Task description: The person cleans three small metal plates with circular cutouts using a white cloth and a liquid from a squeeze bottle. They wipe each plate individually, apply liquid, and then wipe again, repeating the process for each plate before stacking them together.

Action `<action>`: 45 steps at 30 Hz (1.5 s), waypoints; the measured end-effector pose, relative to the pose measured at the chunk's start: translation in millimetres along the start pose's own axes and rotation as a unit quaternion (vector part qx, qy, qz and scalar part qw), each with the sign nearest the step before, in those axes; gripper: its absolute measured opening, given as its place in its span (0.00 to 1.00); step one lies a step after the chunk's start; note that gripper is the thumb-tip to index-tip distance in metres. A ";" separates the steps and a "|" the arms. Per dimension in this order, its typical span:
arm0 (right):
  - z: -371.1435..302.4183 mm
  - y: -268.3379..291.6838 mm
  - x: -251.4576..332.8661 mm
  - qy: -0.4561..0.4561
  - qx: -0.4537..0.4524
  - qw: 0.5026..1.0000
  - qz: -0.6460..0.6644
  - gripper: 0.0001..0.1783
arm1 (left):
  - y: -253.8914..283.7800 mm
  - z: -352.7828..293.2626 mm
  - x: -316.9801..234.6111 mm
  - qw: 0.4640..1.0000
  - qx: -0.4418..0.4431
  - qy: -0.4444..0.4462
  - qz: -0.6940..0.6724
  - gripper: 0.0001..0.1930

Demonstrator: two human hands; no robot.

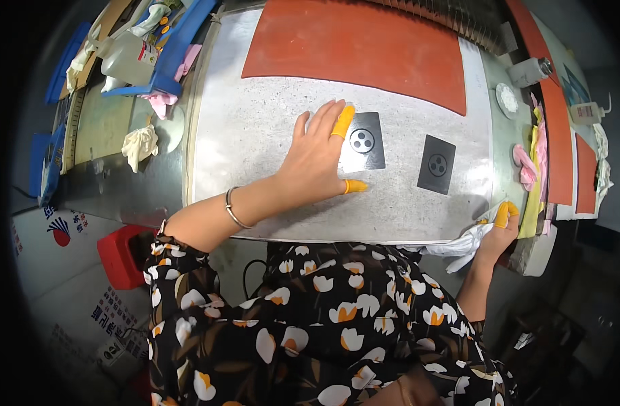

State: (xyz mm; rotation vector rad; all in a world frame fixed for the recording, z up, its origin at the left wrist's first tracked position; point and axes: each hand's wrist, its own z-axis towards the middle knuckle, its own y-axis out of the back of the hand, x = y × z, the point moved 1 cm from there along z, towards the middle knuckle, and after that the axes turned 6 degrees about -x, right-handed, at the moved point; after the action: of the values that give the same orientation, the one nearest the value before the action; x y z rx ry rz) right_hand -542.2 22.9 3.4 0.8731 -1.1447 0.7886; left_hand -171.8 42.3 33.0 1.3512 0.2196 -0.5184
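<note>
Two dark rectangular plates lie flat on the grey speckled worktop, each with a ring around three round dots. Beside the nearer-to-centre plate (367,154) is my left hand (313,152), its fingers spread and the thumb apart. Yellow finger cots cover its index finger and thumb. The index fingertip overlaps the plate's upper left edge; whether it touches I cannot tell. The other plate (436,164) lies farther right, untouched. At the worktop's front right corner my right hand (498,233), also with yellow finger cots, is closed on a crumpled white cloth (462,245).
An orange-red mat (357,51) covers the worktop's far part. To the left stand a blue rack (181,51), a translucent jug (128,59) and a crumpled cream-coloured cloth (139,145). At the right are a small white dish (506,99), a bottle (528,72) and pink cloth (524,168).
</note>
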 end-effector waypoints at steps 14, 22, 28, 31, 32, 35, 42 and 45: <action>3.3 -1.6 5.9 0.138 -0.019 0.972 -0.187 0.09 | 2.8 14.2 -22.8 0.998 0.047 0.018 0.040 0.49; 0.3 7.3 -8.5 0.110 -0.026 0.984 -0.136 0.08 | 86.4 106.8 7.8 0.990 -0.123 -0.063 0.004 0.48; -1.0 7.0 -14.2 0.082 -0.008 0.991 -0.105 0.10 | 207.3 259.9 140.7 0.930 -0.175 0.029 0.321 0.38; -2.5 7.7 -7.7 0.083 -0.024 0.991 -0.098 0.10 | 207.0 306.3 178.7 0.908 -0.029 0.025 0.417 0.34; -4.6 7.3 -2.1 0.072 -0.034 0.993 -0.086 0.10 | 198.8 318.6 185.1 0.896 0.020 0.013 0.443 0.33; -8.7 1.5 0.7 0.048 -0.053 0.996 -0.061 0.11 | 173.8 346.6 190.5 0.904 0.064 -0.010 0.422 0.33; -6.8 2.7 5.1 0.034 -0.033 0.994 -0.103 0.12 | 154.2 364.3 216.1 0.921 0.138 -0.028 0.362 0.30; -8.6 2.7 9.9 0.049 -0.059 0.986 -0.145 0.12 | 138.8 377.5 205.5 0.927 0.175 0.005 0.332 0.32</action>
State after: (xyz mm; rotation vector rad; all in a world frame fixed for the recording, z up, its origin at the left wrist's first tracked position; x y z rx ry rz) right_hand -538.7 32.5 11.9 0.8676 -0.9404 0.5136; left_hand 18.6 -351.4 145.8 1.6658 -0.3393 0.0295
